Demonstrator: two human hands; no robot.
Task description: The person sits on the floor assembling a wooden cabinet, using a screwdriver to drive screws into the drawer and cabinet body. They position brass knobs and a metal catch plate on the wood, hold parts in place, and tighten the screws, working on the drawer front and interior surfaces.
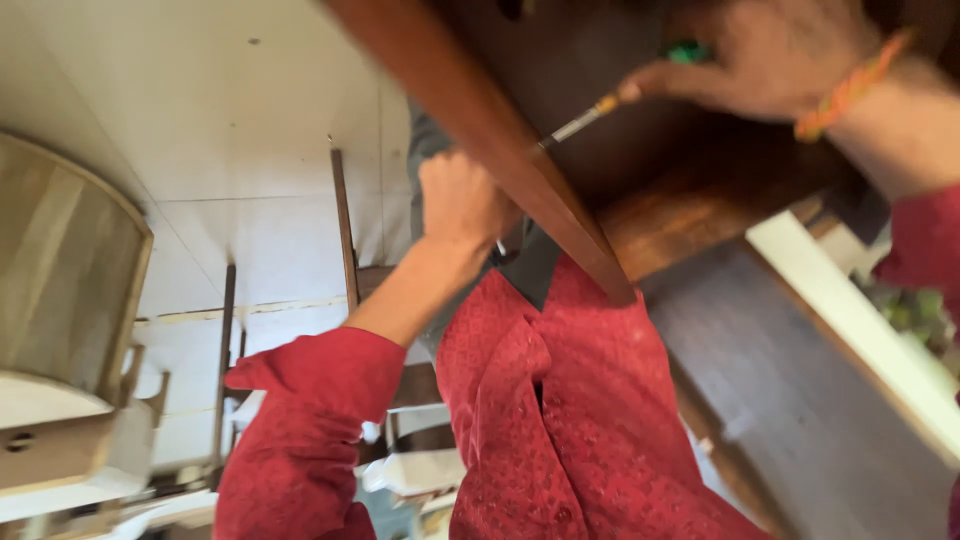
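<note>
Item 1, nearest: red patterned shirt (560, 420), worn by the person, filling the lower centre of the view; a red sleeve (300, 440) is seen at lower left, pushed back from the forearm.

Item 2: left hand (462, 200), closed into a fist just beside the lower edge of the slanting wooden rail (480, 130). Something thin and pale shows just below the knuckles; what is gripped cannot be told, as the fingers are turned away and blurred.

Item 3: right hand (770, 55), at upper right, closed around a screwdriver (600, 108). A green handle end is seen at the top of the fist; the yellow collar and metal shaft emerge from the thumb side and run down-left, the tip meeting the rail or disappearing behind it. An orange thread band (850, 90) is worn on the wrist.

Item 4: dark brown wooden furniture piece (690, 190), held overhead or tilted, with the rail crossing diagonally from top centre to the middle of the frame. The screwdriver lies between the right hand and this rail, well clear of the left fist.

Item 5, farther: pale board surface (230, 120) behind, a curved wooden panel (60, 270) at left, a white strip (860, 330) at right.
</note>
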